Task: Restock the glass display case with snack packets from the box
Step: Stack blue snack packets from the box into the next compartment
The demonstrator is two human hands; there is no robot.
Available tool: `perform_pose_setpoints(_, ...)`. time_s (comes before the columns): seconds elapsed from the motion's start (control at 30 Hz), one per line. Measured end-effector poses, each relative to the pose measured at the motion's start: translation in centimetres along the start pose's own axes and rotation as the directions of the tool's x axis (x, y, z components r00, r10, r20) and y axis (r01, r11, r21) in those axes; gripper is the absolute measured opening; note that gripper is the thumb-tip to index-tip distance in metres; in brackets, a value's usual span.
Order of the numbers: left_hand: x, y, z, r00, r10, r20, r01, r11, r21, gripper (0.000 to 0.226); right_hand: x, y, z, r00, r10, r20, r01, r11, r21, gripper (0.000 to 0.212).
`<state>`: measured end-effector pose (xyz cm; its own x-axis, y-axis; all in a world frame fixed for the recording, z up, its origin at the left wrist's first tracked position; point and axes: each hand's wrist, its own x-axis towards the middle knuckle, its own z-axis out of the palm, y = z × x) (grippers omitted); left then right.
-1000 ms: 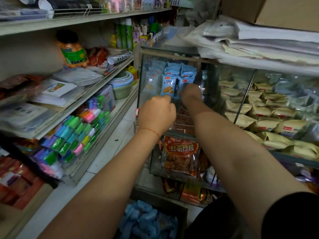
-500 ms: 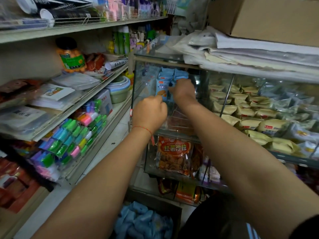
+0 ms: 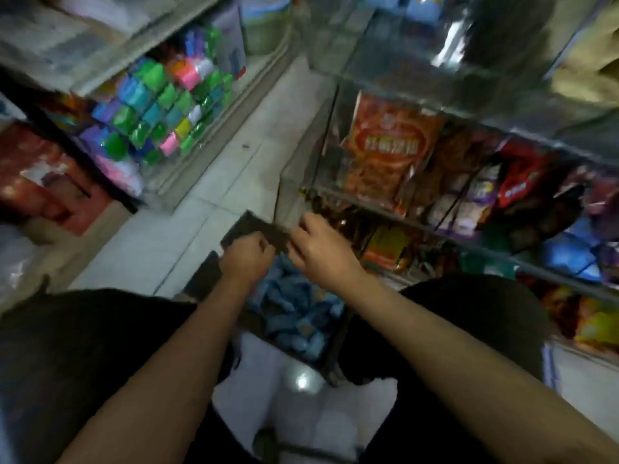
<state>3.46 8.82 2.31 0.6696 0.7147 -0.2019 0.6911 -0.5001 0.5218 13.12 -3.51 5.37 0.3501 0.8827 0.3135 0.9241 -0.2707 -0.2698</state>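
Neither hand holds a packet that I can make out. Left hand [image 3: 246,257] is curled into a loose fist over the far left edge of the box [image 3: 234,231]; whether it pinches anything is lost in the blur. Right hand [image 3: 320,244] hovers just beside it with fingers relaxed and bent, over the far rim.

Blue snack packets [image 3: 294,313] lie heaped in the box on the floor, between the person's knees, jumbled with no common direction. Its long axis seems to run from near right to far left.

Judging by this, the step in hand is fetching a fresh batch; the next move calls for reaching down and gathering several packets. Up to the right stands the glass display case [image 3: 335,122], an orange-red snack bag [image 3: 385,149] on its middle shelf. Coloured packs [image 3: 157,105] fill the left shelving.
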Motion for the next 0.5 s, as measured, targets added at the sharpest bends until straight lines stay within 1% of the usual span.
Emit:
perform_pose_setpoints(0.03,0.1,-1.7,1.7,0.997,-0.041,0.060,0.038,0.998,0.047,0.025,-1.1,1.0,3.1,0.990,0.106,0.088,-0.109,0.994,0.029,0.018)
perform_pose_setpoints(0.07,0.1,-3.4,3.5,0.990,-0.080,0.117,0.069,0.993,0.094,0.027,-2.3,1.7,5.8,0.959,0.204,0.195,-0.217,0.975,0.046,0.019)
perform_pose_setpoints(0.1,-0.2,-4.9,5.1,0.977,-0.115,0.180,0.091,0.986,0.136,0.030,-3.6,2.3,8.1,0.910,0.284,0.302,-0.311,0.949,0.043,0.020)
perform_pose_setpoints(0.17,-0.1,-7.3,8.0,0.939,-0.162,0.304,0.105,0.975,0.195,0.034,-6.0,3.7,12.2,0.776,0.376,0.507,-0.435,0.900,-0.001,0.021)
perform_pose_setpoints(0.23,0.7,-8.9,10.6,0.888,-0.190,0.419,0.094,0.966,0.241,0.034,-7.7,4.9,15.3,0.643,0.402,0.652,-0.485,0.873,-0.060,0.020)
perform_pose_setpoints(0.27,1.2,-9.4,11.7,0.862,-0.195,0.468,0.106,0.972,0.209,0.035,-8.4,5.6,16.9,0.554,0.403,0.729,-0.506,0.858,-0.090,0.022)
perform_pose_setpoints(0.3,1.4,-9.7,12.6,0.834,-0.177,0.523,0.078,0.975,0.206,0.038,-9.3,6.0,18.5,0.459,0.395,0.795,-0.530,0.841,-0.112,0.025)
perform_pose_setpoints(0.33,1.5,-10.0,13.4,0.807,-0.177,0.564,0.070,0.976,0.206,0.039,-10.2,6.2,20.0,0.384,0.389,0.837,-0.557,0.821,-0.126,0.029)
perform_pose_setpoints(0.37,1.5,-10.5,14.1,0.784,-0.180,0.594,0.067,0.976,0.207,0.037,-10.9,6.4,21.6,0.348,0.388,0.853,-0.581,0.803,-0.129,0.034)
perform_pose_setpoints(0.43,1.5,-11.8,15.6,0.779,-0.158,0.607,0.030,0.976,0.216,0.035,-11.8,6.8,24.3,0.284,0.389,0.876,-0.580,0.797,-0.166,0.044)
perform_pose_setpoints(0.47,1.5,-12.6,16.3,0.769,-0.160,0.618,0.024,0.975,0.222,0.034,-12.4,7.1,25.6,0.247,0.427,0.870,-0.552,0.800,-0.236,0.047)
perform_pose_setpoints(0.5,1.5,-13.1,16.8,0.755,-0.167,0.634,0.011,0.970,0.242,0.034,-12.9,7.3,26.7,0.253,0.468,0.847,-0.463,0.827,-0.318,0.045)
